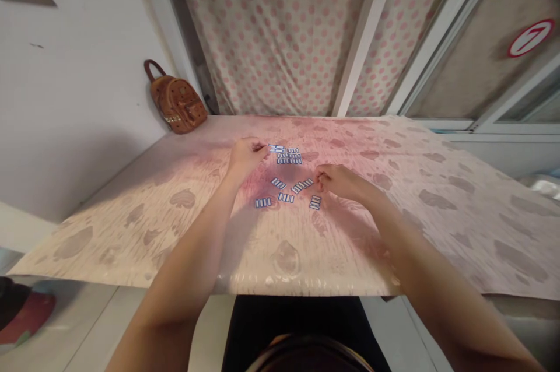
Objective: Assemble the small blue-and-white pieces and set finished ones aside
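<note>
My left hand (249,156) pinches a small blue-and-white striped piece (275,148) by its left end. That piece meets the upper left corner of a block of similar striped pieces (289,158) lying together on the table. My right hand (335,179) is closed, fingertips curled down beside a slanted striped piece (303,186); whether they grip anything is hidden. Nearer to me, more loose pieces lie apart: one tilted piece (279,183), another (286,197), one at the left (263,203) and one below my right hand (315,203).
A patterned pink and cream cloth covers the table (286,258). At the far left corner a brown backpack (178,102) leans against the white wall (87,69). A dotted curtain (280,34) and framed glass panels stand behind the table.
</note>
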`<state>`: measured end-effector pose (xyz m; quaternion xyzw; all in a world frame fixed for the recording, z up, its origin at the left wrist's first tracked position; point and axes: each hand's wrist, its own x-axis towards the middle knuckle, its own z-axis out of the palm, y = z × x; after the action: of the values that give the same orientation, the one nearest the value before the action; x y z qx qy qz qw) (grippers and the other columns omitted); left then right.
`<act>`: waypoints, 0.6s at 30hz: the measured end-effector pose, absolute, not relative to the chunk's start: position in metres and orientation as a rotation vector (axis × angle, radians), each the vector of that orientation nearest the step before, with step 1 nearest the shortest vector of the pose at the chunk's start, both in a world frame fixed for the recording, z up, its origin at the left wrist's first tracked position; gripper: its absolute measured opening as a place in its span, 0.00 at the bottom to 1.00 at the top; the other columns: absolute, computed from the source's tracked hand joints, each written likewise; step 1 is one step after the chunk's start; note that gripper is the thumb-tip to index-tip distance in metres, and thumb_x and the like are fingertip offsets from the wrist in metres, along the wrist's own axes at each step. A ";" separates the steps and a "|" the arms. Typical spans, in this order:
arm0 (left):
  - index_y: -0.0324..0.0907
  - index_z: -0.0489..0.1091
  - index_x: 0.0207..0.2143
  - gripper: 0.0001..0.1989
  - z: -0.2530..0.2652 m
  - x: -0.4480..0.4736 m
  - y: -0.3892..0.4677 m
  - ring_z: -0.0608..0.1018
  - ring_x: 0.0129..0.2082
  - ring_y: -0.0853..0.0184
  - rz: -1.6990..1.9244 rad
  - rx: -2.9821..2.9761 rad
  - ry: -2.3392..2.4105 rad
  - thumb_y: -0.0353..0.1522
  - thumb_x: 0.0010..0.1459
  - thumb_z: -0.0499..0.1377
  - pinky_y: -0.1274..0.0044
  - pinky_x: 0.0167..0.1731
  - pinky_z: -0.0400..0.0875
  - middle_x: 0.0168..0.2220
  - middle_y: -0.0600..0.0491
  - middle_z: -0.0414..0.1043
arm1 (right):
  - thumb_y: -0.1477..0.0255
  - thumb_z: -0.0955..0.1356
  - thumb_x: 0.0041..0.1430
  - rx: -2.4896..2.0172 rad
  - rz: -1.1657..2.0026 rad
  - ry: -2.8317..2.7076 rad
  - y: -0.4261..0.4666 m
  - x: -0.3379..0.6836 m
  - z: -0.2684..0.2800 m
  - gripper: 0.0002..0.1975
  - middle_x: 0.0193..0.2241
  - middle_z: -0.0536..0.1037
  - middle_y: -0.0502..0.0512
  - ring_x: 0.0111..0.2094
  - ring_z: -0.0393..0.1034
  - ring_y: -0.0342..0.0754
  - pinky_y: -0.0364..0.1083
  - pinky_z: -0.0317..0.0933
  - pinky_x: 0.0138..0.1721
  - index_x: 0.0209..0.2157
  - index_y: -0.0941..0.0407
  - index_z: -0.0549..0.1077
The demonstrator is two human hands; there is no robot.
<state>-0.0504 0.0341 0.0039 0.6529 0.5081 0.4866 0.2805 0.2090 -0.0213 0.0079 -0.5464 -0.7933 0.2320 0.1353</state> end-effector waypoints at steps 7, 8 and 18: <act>0.39 0.76 0.28 0.08 0.000 -0.049 0.035 0.78 0.27 0.68 1.303 1.742 1.360 0.34 0.50 0.61 0.79 0.28 0.70 0.26 0.50 0.77 | 0.80 0.61 0.53 -1.591 0.614 -2.305 -0.033 0.203 0.018 0.09 0.25 0.77 0.51 0.26 0.69 0.45 0.43 0.54 0.27 0.26 0.55 0.69; 0.39 0.76 0.28 0.07 0.000 -0.049 0.035 0.78 0.27 0.68 1.306 1.731 1.354 0.34 0.50 0.61 0.79 0.28 0.70 0.26 0.50 0.77 | 0.79 0.62 0.52 -1.604 0.539 -2.328 -0.035 0.203 0.017 0.07 0.25 0.77 0.52 0.26 0.69 0.45 0.43 0.54 0.27 0.25 0.55 0.69; 0.38 0.75 0.28 0.06 0.007 -0.046 0.031 0.76 0.25 0.70 1.305 1.645 1.303 0.31 0.51 0.61 0.80 0.26 0.70 0.24 0.51 0.75 | 0.76 0.71 0.43 -1.613 0.471 -2.493 -0.045 0.196 0.000 0.11 0.29 0.74 0.54 0.27 0.67 0.47 0.44 0.53 0.24 0.31 0.55 0.68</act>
<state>-0.0463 0.0306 0.0068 0.6287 0.4979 0.4987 0.3288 0.1961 -0.0449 0.0002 -0.5354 -0.8273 0.1561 0.0675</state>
